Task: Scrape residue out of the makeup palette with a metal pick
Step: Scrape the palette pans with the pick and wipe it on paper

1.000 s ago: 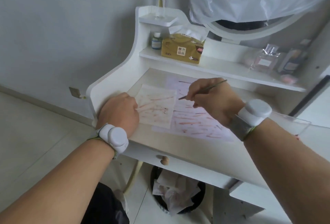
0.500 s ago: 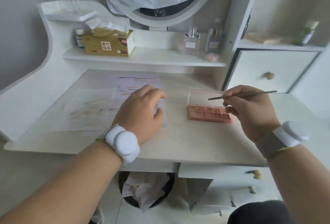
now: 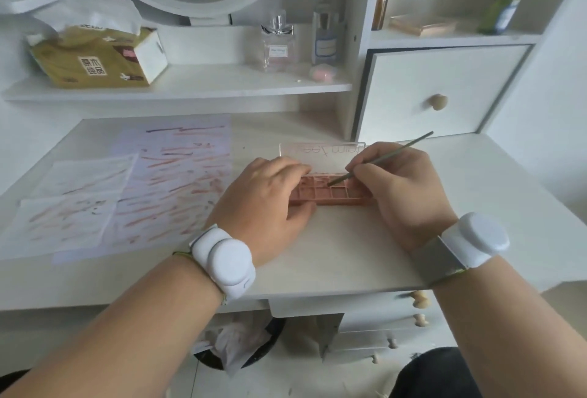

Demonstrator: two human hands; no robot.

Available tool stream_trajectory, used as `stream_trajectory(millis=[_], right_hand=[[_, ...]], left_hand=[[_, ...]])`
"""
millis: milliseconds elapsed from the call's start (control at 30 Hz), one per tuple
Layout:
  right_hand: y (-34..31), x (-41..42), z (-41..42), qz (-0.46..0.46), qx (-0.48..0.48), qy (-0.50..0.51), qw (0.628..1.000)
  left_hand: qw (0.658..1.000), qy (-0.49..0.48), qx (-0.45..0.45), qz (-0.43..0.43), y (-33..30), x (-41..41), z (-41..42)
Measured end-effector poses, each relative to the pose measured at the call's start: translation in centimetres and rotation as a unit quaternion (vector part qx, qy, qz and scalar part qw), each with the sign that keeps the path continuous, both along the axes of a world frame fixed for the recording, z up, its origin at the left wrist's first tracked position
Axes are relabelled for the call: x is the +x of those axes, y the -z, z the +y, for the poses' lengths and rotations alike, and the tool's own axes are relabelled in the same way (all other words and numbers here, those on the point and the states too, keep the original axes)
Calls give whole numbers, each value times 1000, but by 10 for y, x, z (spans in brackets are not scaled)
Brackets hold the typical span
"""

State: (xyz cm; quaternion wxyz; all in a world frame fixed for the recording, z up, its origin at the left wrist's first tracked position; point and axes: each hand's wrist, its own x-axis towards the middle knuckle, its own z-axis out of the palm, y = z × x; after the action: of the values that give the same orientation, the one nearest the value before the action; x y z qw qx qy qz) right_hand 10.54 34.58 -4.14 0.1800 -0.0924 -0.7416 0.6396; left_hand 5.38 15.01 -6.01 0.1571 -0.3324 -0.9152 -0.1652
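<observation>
On the desk, a pink makeup palette is laid with its clear lid raised behind it. Its left end is gripped by the left hand, thumb at the near edge. A thin metal pick is pinched in the right hand, its tip set in a compartment. Smeared paper sheets are spread to the left.

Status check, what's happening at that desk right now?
Left hand steadies pink plastic makeup palette. Right hand pinches thin metal pick, tip in a well. Nothing obstructing.
</observation>
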Motion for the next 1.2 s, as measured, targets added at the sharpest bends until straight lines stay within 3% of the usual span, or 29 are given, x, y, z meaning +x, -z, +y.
stream_trajectory(millis=[400, 1200], right_hand=[[0, 1, 0, -35, 168, 10, 985], [-6, 4, -5, -49, 171, 23, 984]], left_hand=[[1000, -7, -6, -3, -2, 0, 1], [1000, -3, 3, -7, -1, -1, 1]])
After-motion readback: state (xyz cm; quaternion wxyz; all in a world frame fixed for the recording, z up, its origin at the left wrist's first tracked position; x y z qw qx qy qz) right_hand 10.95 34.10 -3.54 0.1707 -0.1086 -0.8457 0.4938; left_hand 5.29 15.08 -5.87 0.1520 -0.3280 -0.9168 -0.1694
